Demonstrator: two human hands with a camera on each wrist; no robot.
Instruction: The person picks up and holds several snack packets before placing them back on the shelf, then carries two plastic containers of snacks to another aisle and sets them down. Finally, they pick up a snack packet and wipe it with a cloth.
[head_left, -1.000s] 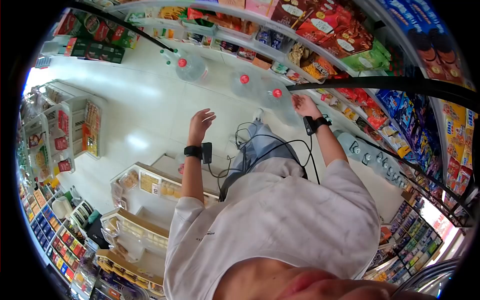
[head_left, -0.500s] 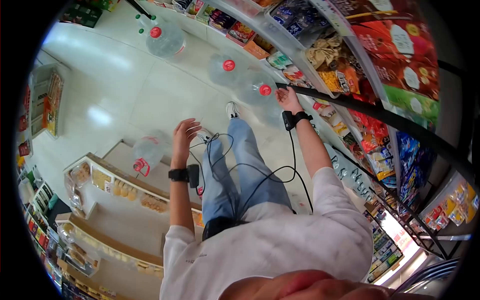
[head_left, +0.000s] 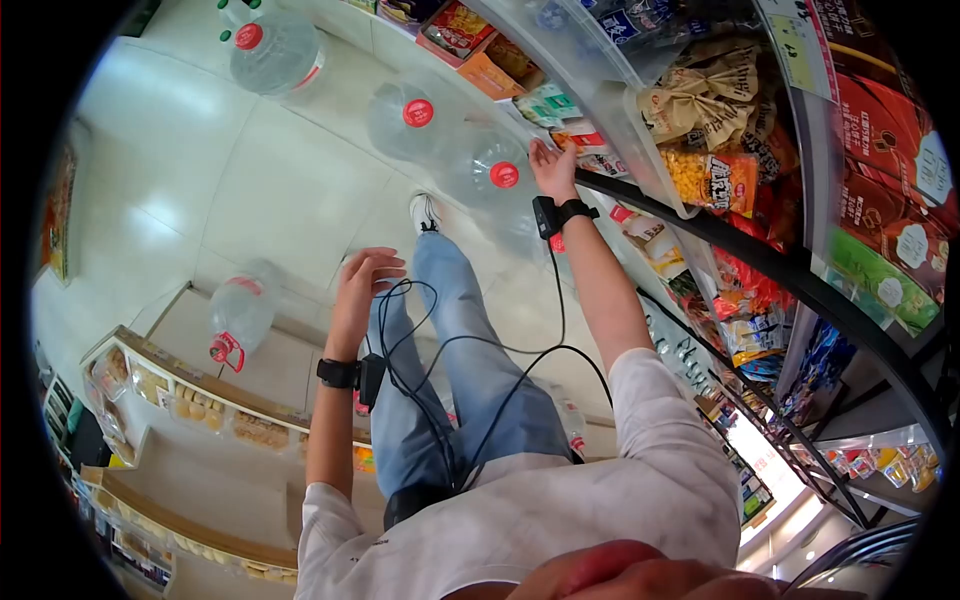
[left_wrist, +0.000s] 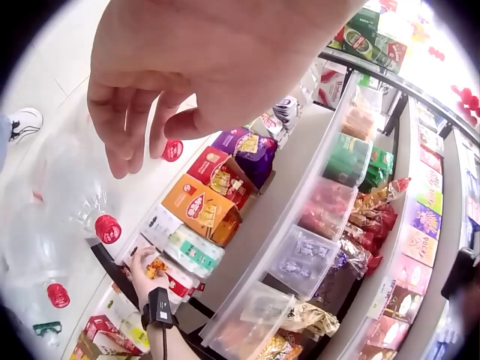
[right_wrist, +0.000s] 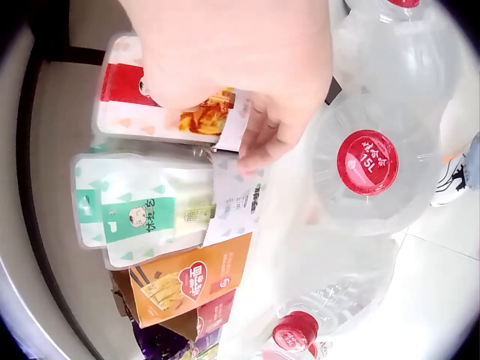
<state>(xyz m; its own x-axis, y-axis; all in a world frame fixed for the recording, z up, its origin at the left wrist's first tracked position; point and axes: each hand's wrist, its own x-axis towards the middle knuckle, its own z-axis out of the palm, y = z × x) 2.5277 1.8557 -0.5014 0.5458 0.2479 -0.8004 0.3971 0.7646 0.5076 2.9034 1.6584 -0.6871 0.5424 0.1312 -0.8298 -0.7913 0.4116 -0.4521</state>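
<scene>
My right hand point(head_left: 553, 170) reaches to a low shelf on the right. In the right wrist view its bent fingers lie along the front edge of a white-and-red snack pack point(right_wrist: 124, 86), the thumb side over the pack. A noodle-like food picture shows between thumb and fingers. Beside it are white-and-green snack packs point(right_wrist: 142, 217) and an orange snack box point(right_wrist: 191, 277). My left hand point(head_left: 362, 290) hangs in the air before my leg, fingers loosely bent, holding nothing. Large clear water bottles point(head_left: 487, 190) with red caps stand on the floor near my right hand.
A black shelf rail point(head_left: 720, 225) runs beside my right forearm, with clear snack bins point(head_left: 615, 50) above it. Another bottle point(head_left: 242, 312) stands at left near a wooden display shelf point(head_left: 190, 385). Black cables point(head_left: 480, 340) hang between my wrists. More bottles point(head_left: 275, 55) stand farther off.
The view has moved closer to the right-hand shelf. My right hand has gone from beside the bottles to the snack packs. My left hand stays loose, now lower in front of my leg.
</scene>
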